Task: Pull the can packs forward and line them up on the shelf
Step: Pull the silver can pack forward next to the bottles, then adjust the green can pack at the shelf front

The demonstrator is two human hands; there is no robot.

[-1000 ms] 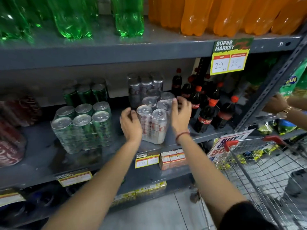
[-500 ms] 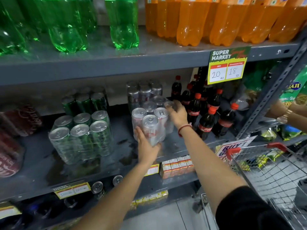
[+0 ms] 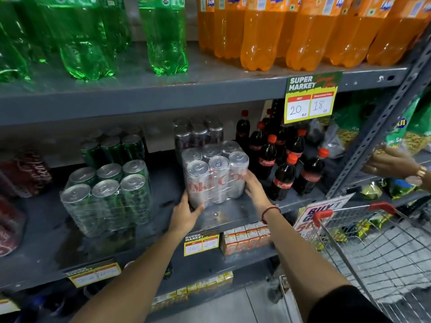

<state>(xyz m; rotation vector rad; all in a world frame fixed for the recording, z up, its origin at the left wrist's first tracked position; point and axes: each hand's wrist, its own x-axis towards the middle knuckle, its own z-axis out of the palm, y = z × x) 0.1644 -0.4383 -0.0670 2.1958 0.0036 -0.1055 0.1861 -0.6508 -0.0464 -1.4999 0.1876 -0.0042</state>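
Note:
A shrink-wrapped pack of silver cans (image 3: 215, 173) stands on the grey middle shelf (image 3: 221, 215). My left hand (image 3: 185, 215) grips its lower left front corner. My right hand (image 3: 255, 190) presses against its lower right side. Behind it, deeper on the shelf, stands a second silver can pack (image 3: 198, 131). To the left sits a green can pack (image 3: 107, 194) near the front, with another green can pack (image 3: 114, 145) behind it. Red can packs (image 3: 25, 173) lie at the far left, partly cut off.
Small cola bottles (image 3: 279, 164) stand right of the silver pack. Green bottles (image 3: 88, 38) and orange bottles (image 3: 303, 31) fill the upper shelf. A wire shopping cart (image 3: 377, 248) is at lower right. Another person's hand (image 3: 394, 164) reaches in at the right edge.
The silver pack has turned so its wide side faces front. My left hand moved from its front to its lower left corner; my right hand came from the back to its right side.

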